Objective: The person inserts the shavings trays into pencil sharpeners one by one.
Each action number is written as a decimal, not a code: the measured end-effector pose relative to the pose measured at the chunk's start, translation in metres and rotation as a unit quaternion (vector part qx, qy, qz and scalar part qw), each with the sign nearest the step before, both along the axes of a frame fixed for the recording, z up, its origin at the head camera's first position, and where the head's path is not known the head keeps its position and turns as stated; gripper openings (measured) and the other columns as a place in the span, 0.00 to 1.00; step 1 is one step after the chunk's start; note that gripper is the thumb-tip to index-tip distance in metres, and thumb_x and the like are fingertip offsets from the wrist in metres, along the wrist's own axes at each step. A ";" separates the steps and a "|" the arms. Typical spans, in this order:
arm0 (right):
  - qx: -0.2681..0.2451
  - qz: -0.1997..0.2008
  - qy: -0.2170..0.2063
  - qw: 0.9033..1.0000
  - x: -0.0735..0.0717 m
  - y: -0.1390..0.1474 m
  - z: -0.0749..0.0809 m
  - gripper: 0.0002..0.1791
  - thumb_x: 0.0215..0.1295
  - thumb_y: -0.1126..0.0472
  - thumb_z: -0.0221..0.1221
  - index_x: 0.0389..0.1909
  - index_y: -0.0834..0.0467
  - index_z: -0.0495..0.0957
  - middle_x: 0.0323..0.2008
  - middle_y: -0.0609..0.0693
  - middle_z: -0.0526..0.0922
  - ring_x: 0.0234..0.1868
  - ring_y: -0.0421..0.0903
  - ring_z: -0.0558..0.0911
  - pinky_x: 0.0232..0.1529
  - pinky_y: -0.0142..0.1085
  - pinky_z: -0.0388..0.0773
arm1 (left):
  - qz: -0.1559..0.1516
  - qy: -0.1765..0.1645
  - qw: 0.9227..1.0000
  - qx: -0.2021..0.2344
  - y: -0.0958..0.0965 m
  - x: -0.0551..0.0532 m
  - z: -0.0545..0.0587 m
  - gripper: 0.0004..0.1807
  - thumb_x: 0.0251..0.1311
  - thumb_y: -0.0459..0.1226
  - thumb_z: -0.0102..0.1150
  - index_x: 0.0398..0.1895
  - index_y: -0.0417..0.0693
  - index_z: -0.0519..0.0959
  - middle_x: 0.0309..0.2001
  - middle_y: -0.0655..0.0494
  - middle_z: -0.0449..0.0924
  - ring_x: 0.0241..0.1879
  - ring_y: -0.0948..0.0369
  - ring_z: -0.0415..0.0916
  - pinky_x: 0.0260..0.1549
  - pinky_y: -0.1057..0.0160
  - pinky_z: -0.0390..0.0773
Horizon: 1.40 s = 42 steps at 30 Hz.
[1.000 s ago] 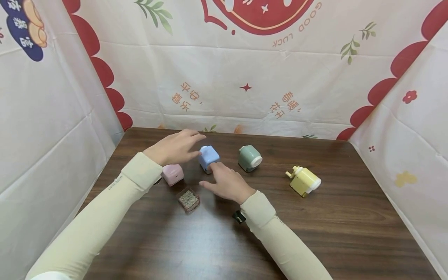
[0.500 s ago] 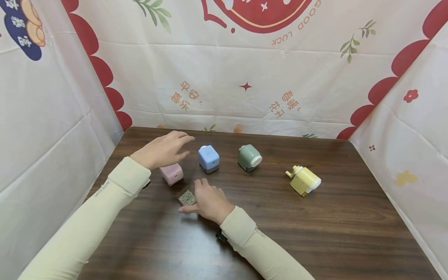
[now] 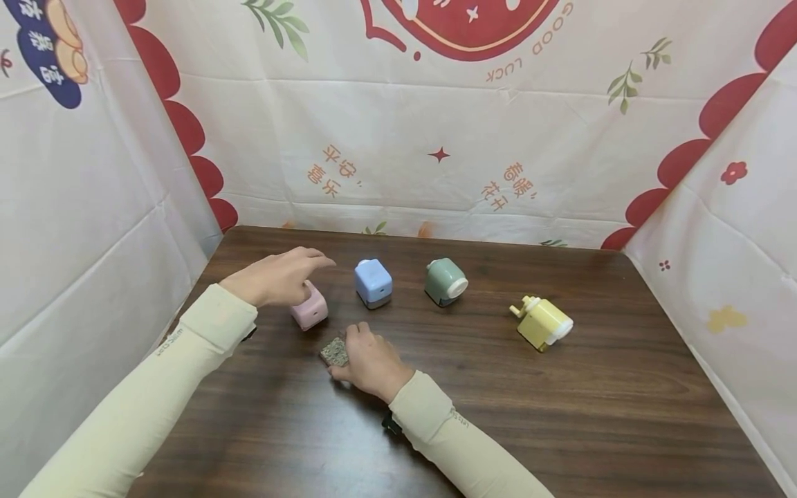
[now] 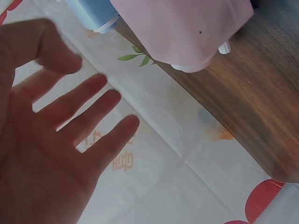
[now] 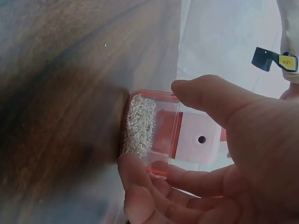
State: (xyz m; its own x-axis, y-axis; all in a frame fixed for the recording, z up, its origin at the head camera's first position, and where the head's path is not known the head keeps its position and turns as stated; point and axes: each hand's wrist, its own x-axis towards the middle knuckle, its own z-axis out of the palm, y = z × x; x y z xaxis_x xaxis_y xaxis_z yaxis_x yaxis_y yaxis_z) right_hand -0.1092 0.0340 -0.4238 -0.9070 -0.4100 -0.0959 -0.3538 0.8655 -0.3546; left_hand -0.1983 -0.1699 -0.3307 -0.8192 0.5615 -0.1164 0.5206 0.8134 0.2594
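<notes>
My right hand holds a small clear reddish shavings tray by its sides, thumb on one side and fingers on the other. Pale pencil shavings fill its lower part. In the head view the tray is low over the table, partly covered by the fingers. A pink pencil sharpener stands just beyond it, to the left. Over that sharpener hovers my left hand, fingers extended and spread, holding nothing. The left wrist view shows the palm apart from the pink sharpener.
A blue sharpener and a green one stand toward the back of the dark wooden table. Farther right is a yellow sharpener with its crank to the left. White printed cloth hangs around the back and sides.
My right hand has come from beside the blue sharpener toward me and taken hold of the shavings tray. My left hand has drawn back leftward from the blue sharpener to above the pink one.
</notes>
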 end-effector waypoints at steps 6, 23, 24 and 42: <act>-0.002 -0.003 -0.006 1.000 -0.003 0.005 0.002 0.31 0.66 0.45 0.75 0.56 0.65 0.78 0.47 0.56 0.80 0.36 0.49 0.84 0.38 0.42 0.86 | -0.020 -0.056 0.998 -0.012 -0.007 0.003 -0.003 0.39 0.55 0.21 0.57 0.75 0.45 0.77 0.76 0.41 0.72 0.77 0.42 0.69 0.68 0.40 0.77; -0.002 0.003 -0.026 1.000 -0.009 0.011 0.004 0.32 0.70 0.45 0.72 0.58 0.66 0.78 0.48 0.56 0.79 0.36 0.47 0.82 0.39 0.41 0.86 | -0.093 -0.032 0.995 -0.016 -0.008 -0.001 -0.024 0.25 0.58 0.22 0.70 0.61 0.40 0.87 0.56 0.44 0.88 0.52 0.52 0.84 0.56 0.48 0.85; 0.000 0.003 -0.026 1.000 -0.009 0.011 0.004 0.32 0.70 0.44 0.72 0.58 0.66 0.78 0.48 0.56 0.79 0.36 0.47 0.82 0.39 0.41 0.86 | -0.092 -0.032 0.995 -0.017 -0.008 -0.002 -0.024 0.25 0.58 0.22 0.70 0.61 0.40 0.87 0.55 0.44 0.89 0.51 0.53 0.85 0.55 0.49 0.86; 0.007 0.024 -0.018 1.000 -0.025 0.008 0.004 0.29 0.71 0.47 0.71 0.56 0.67 0.79 0.49 0.58 0.79 0.37 0.47 0.82 0.40 0.41 0.86 | -0.069 -0.033 0.997 -0.033 -0.005 -0.002 -0.020 0.29 0.55 0.23 0.71 0.63 0.42 0.86 0.49 0.48 0.90 0.40 0.55 0.82 0.44 0.53 0.86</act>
State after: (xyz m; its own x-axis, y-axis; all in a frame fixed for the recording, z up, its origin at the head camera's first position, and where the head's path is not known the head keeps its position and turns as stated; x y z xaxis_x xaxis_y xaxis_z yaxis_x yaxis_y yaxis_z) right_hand -0.1340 0.0423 -0.4194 -0.8820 -0.4519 -0.1340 -0.3826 0.8525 -0.3563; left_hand -0.2001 -0.1745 -0.3506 -0.7242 0.6575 -0.2079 0.6124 0.7518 0.2445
